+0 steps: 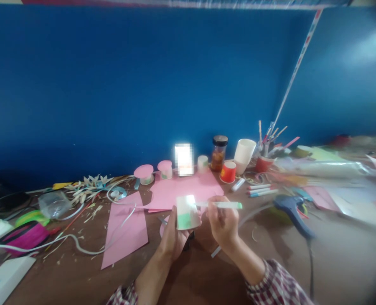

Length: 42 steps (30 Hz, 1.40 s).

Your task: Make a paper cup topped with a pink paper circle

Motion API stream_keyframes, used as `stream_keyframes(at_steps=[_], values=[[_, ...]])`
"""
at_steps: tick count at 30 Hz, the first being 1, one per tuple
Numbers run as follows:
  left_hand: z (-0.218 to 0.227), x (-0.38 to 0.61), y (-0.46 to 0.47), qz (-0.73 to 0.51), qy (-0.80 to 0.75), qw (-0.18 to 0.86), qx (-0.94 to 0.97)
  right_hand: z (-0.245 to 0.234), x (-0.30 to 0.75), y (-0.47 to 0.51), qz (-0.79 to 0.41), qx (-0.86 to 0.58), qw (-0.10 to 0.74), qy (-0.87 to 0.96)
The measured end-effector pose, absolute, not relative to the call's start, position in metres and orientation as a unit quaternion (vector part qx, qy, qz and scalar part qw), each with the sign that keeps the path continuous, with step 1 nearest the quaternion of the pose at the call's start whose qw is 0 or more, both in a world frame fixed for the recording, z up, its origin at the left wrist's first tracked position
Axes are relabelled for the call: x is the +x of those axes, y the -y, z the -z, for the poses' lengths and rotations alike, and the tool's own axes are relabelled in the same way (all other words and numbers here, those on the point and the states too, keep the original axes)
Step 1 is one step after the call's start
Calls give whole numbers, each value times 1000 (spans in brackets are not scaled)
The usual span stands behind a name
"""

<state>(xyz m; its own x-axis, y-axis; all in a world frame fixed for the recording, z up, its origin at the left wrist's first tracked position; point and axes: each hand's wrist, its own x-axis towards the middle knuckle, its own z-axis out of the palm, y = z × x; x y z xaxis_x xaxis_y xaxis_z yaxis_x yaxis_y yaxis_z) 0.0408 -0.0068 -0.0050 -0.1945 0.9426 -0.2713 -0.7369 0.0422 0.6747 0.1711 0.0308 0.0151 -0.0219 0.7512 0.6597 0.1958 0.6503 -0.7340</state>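
Observation:
My left hand [172, 237] is wrapped round a small white paper cup [186, 212] whose lower part is coloured green. It holds the cup above the brown table [207, 275]. My right hand [223, 220] pinches a marker with a green cap [221, 205], its tip lying against the cup's side. Both hands are close together at the middle of the view. Pink paper sheets [181, 188] lie just behind the cup.
A pink sheet [126, 231] lies to the left, a blue glue gun [291, 209] to the right. Behind are pink-topped cups [144, 173], a jar [219, 153], a red cup [228, 172], a white cup [244, 153], markers [259, 189] and a brush holder [264, 159]. A pink spool [24, 235] and ribbons sit far left.

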Motion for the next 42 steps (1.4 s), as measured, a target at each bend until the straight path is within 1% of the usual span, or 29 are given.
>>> stream_keyframes(at_steps=[15,19,32,42], values=[[4,43,8,-682,-365,618,137,-19,170,-28,-242,-336,600,684],[2,43,8,-678,-375,616,139,-18,171,-28,-244,-344,587,691],[3,41,6,-685,-370,615,124,-19,172,-28,-193,-345,577,714],[1,43,6,-686,-367,615,126,-16,171,-26,-225,-336,587,701]])
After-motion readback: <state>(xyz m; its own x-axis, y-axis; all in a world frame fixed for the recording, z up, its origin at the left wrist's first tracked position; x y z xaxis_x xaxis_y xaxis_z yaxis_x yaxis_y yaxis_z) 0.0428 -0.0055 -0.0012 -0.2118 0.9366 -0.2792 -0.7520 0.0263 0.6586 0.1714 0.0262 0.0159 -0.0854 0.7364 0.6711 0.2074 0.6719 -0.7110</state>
